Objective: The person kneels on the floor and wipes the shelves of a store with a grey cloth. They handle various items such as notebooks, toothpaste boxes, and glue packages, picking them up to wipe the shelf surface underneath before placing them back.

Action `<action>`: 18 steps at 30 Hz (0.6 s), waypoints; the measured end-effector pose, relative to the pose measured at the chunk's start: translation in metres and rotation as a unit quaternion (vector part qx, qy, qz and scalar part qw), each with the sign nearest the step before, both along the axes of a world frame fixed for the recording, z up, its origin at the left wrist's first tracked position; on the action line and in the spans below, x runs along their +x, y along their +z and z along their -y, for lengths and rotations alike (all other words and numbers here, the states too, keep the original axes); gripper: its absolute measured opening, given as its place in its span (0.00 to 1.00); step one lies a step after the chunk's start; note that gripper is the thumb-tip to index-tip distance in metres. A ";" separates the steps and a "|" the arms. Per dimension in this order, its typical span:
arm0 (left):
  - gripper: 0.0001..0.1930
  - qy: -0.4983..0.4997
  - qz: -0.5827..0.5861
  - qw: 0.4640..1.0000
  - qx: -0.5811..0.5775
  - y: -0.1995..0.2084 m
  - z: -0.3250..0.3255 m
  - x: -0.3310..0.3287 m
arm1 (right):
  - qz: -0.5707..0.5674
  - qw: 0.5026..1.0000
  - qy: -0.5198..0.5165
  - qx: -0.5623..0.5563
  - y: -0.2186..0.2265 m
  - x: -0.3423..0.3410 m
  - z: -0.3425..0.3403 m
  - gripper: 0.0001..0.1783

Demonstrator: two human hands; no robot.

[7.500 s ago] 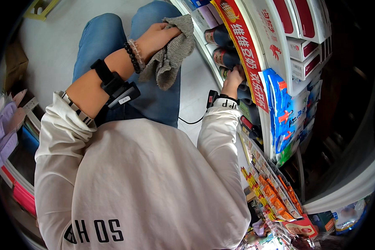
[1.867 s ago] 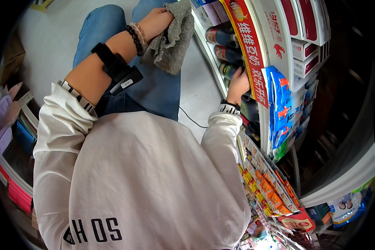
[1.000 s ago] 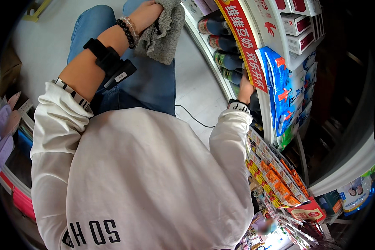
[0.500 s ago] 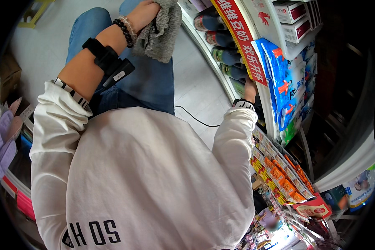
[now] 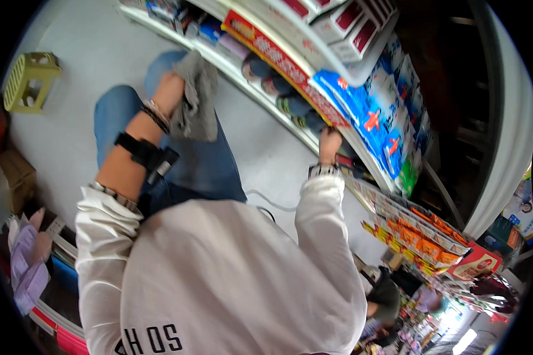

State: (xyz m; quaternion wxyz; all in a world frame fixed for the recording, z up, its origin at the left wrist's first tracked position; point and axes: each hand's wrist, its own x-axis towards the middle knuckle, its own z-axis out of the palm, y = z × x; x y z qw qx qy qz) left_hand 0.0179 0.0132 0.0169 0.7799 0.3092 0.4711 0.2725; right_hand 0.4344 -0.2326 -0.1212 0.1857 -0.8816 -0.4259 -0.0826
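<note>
My left hand [image 5: 170,92] is closed on a rumpled grey cloth [image 5: 196,97], which hangs over my jeans-covered knee. My right hand [image 5: 330,145] reaches into the low shelf at the right, its fingers curled at the end of a row of dark bottles. A dark bottle [image 5: 293,105] with a green-banded label lies close to it in that row. What the right fingers close on is hidden by the hand and the shelf's red-and-yellow front strip [image 5: 278,59].
Above the strip hang blue packets [image 5: 364,112], and small boxes [image 5: 352,35] sit in a white rack. Orange sachets [image 5: 420,239] line a lower display. A yellow-green stool [image 5: 32,83] stands at far left, a cardboard box [image 5: 16,171] below it. A cable crosses the floor.
The view has swung, showing more of the shelf and the stool. My right hand now shows out from under the strip with curled fingers. The cloth stays in my left hand.
</note>
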 end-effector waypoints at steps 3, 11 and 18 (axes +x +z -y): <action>0.17 -0.004 0.023 0.999 0.026 -0.003 0.002 -0.003 | -0.090 0.979 -0.003 0.185 0.033 -0.072 0.002 0.24; 0.22 -0.024 0.042 0.999 0.015 -0.016 0.002 -0.005 | -0.280 0.938 -0.029 0.201 0.077 -0.194 -0.005 0.11; 0.20 0.016 0.092 0.995 0.030 -0.012 0.004 0.003 | -0.252 0.920 0.210 0.216 0.167 -0.250 -0.078 0.13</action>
